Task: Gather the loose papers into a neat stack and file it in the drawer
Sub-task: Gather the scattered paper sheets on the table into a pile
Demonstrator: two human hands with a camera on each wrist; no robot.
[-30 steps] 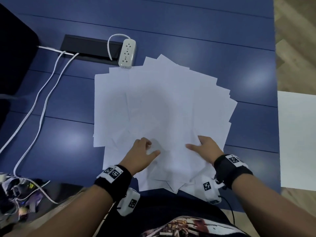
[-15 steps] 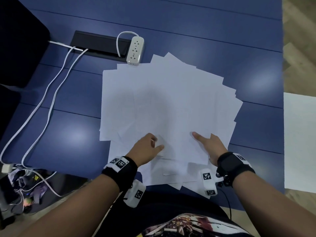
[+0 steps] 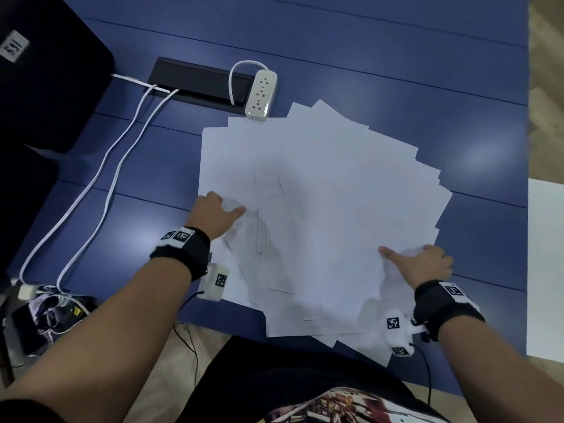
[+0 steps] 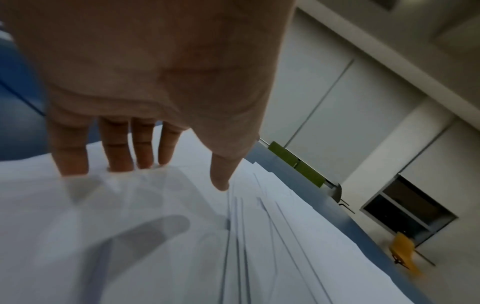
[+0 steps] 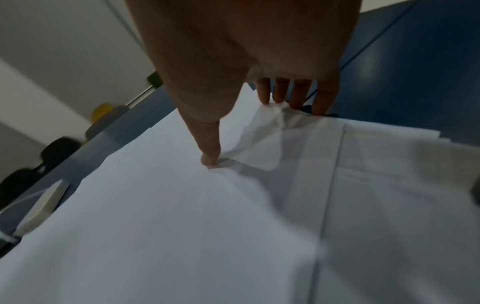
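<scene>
Several loose white papers lie fanned in an untidy pile on the blue table. My left hand is at the pile's left edge. Its fingers dip behind a raised sheet edge while the thumb lies on top of the papers. My right hand holds the pile's near right edge. Its thumb presses down on the papers, and a sheet buckles up between thumb and fingers. No drawer is in view.
A white power strip touches the pile's far edge, beside a black cable slot. White cables run down the left. A black object sits far left, and a white surface stands past the table's right edge.
Both hands have moved apart from the near middle of the pile, the left to its left edge and the right to its right edge. The sheets now buckle under them.
</scene>
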